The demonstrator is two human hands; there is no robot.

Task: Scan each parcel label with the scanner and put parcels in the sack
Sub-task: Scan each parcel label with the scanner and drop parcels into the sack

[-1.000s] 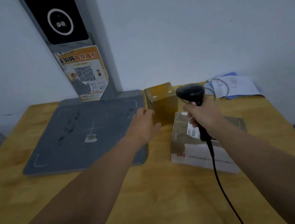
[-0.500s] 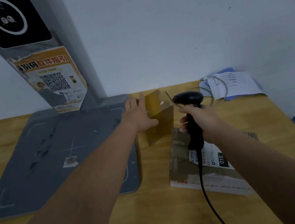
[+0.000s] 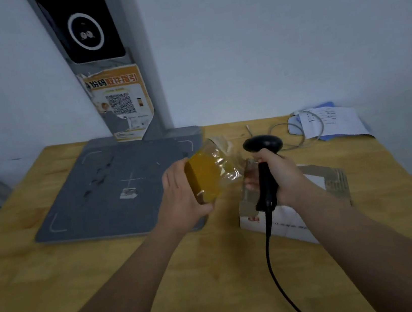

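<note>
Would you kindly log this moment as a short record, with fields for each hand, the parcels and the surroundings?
left hand: the left hand grips the small taped box, held tilted above the table
right hand: the right hand grips the scanner by its handle, head close to the box
other parcel: the flat parcel lies on the wooden table, below the right hand
left side: grey pad, orange QR poster on its post
far right: papers
sack: not in view
</note>
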